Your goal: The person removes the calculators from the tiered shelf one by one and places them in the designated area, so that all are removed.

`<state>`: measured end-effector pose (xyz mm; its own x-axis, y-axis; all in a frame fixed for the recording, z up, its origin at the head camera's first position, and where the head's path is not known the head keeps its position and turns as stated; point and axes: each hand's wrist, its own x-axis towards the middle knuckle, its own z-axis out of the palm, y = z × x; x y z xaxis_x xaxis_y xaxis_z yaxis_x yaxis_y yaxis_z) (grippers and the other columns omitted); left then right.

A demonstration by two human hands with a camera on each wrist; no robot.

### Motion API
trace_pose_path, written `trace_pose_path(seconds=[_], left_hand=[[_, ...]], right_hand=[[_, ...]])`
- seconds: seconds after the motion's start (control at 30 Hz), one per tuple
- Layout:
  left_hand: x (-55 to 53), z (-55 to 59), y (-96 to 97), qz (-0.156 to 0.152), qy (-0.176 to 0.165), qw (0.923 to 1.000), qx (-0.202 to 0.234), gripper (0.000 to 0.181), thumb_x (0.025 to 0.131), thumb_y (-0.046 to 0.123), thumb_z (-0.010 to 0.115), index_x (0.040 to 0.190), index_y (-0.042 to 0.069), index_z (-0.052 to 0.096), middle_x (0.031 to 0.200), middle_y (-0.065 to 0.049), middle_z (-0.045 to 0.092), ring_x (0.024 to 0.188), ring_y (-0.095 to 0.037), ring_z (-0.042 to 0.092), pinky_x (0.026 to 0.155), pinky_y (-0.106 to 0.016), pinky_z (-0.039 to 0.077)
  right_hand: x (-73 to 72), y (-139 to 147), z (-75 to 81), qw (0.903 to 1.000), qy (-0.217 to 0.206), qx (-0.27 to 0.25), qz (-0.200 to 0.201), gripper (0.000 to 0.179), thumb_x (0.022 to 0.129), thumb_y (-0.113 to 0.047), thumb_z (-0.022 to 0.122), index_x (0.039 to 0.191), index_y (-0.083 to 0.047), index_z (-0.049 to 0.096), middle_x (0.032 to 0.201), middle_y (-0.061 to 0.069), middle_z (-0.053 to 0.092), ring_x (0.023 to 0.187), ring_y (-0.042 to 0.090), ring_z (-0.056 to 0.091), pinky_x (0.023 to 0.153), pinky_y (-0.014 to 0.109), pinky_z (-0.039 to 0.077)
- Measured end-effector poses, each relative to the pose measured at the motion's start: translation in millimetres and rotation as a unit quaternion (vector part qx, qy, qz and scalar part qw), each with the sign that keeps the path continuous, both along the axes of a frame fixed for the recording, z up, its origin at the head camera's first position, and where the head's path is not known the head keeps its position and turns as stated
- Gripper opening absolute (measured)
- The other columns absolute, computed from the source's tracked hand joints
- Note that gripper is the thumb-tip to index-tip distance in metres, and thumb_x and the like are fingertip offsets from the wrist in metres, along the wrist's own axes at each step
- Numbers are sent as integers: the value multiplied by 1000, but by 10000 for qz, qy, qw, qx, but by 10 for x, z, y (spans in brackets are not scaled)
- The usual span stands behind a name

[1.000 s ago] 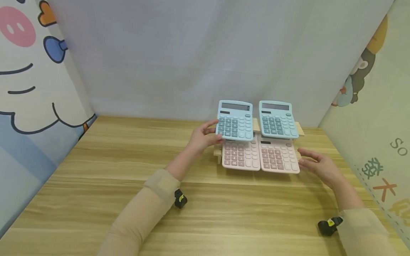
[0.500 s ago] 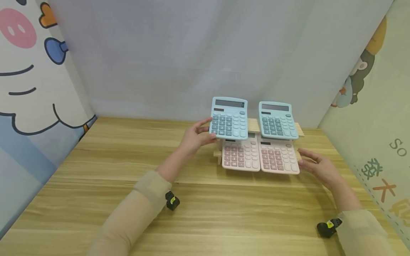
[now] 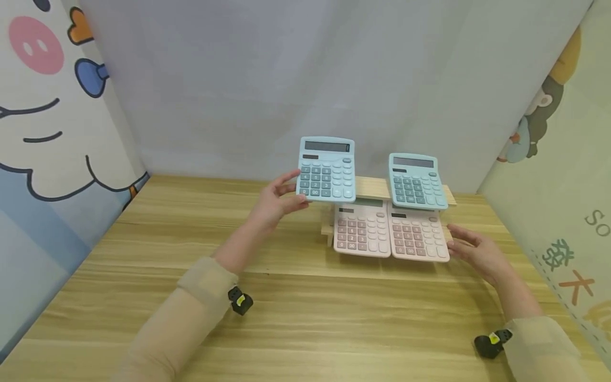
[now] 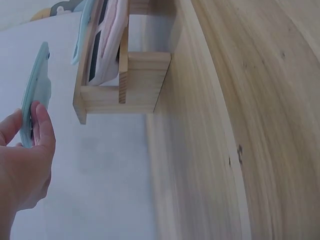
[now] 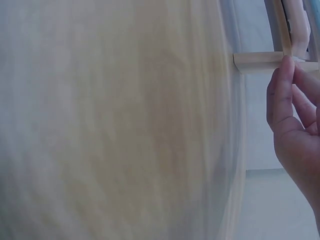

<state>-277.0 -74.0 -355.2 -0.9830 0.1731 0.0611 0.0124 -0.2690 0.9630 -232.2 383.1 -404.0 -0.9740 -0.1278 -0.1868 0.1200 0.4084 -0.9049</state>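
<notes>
My left hand [image 3: 269, 207] pinches a light blue calculator [image 3: 326, 178] by its lower left edge, between thumb and fingers. The left wrist view shows this calculator [image 4: 37, 90] edge-on, apart from the wooden display rack [image 4: 120, 102]. A second blue calculator [image 3: 416, 183] leans on the rack's upper tier. On the lower tier, two pink calculators [image 3: 364, 233] lean side by side. At the rack's right end, my right hand [image 3: 479, 254] pinches the end of the lower wooden ledge, with fingertips [image 5: 286, 67] close by a pink calculator.
The rack stands on a wood-grain table [image 3: 305, 318] near its back edge, before a pale grey backdrop [image 3: 238, 79]. Cartoon-printed panels stand at the left [image 3: 47, 159] and right [image 3: 549, 185].
The left hand has carried its blue calculator left and up, away from the rack, uncovering more of the upper ledge and the left pink calculator. The right hand stays at the rack's end.
</notes>
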Motion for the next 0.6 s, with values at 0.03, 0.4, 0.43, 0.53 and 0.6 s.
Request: trace_pose_path(seconds=[0.03, 0.4, 0.43, 0.53, 0.6], left_hand=[[1, 0, -27, 7, 11, 10000, 16, 61, 84, -8, 63, 138, 16, 48, 126, -21, 50, 87, -23, 68, 84, -34, 56], [-7, -84, -297, 183, 122, 9998, 11, 62, 85, -10, 61, 140, 14, 45, 121, -17, 50, 86, -19, 67, 84, -35, 56], [-11, -96, -320, 199, 114, 9997, 0, 62, 85, -9, 61, 140, 14, 45, 122, -18, 50, 87, -19, 67, 84, -35, 56], [-26, -130, -386, 250, 107, 9996, -4, 63, 85, -10, 61, 141, 13, 44, 124, -20, 47, 88, -18, 66, 84, -34, 56], [-38, -155, -430, 279, 124, 9995, -3, 64, 85, -11, 60, 141, 13, 43, 126, -21, 46, 88, -18, 66, 84, -34, 56]], right_hand=[[-1, 2, -1, 10000, -23, 4, -14, 77, 93, -34, 59, 150, -3, 18, 155, 25, 8, 94, -15, 53, 89, 15, 49], [-1, -3, -4, 9997, -109, -232, -4, 74, 94, -30, 57, 150, -5, 17, 155, 25, 6, 95, -13, 54, 90, 15, 49], [-1, -7, -2, 9996, -110, -264, -2, 73, 94, -29, 57, 150, -4, 16, 155, 25, 6, 95, -13, 54, 90, 15, 48], [-1, -18, 4, 9994, -105, -336, 0, 74, 94, -27, 57, 149, -2, 15, 154, 26, 6, 94, -13, 54, 89, 14, 48], [-1, -26, 9, 9991, -110, -411, 5, 74, 95, -25, 57, 149, 0, 14, 154, 28, 6, 94, -14, 54, 89, 14, 48]])
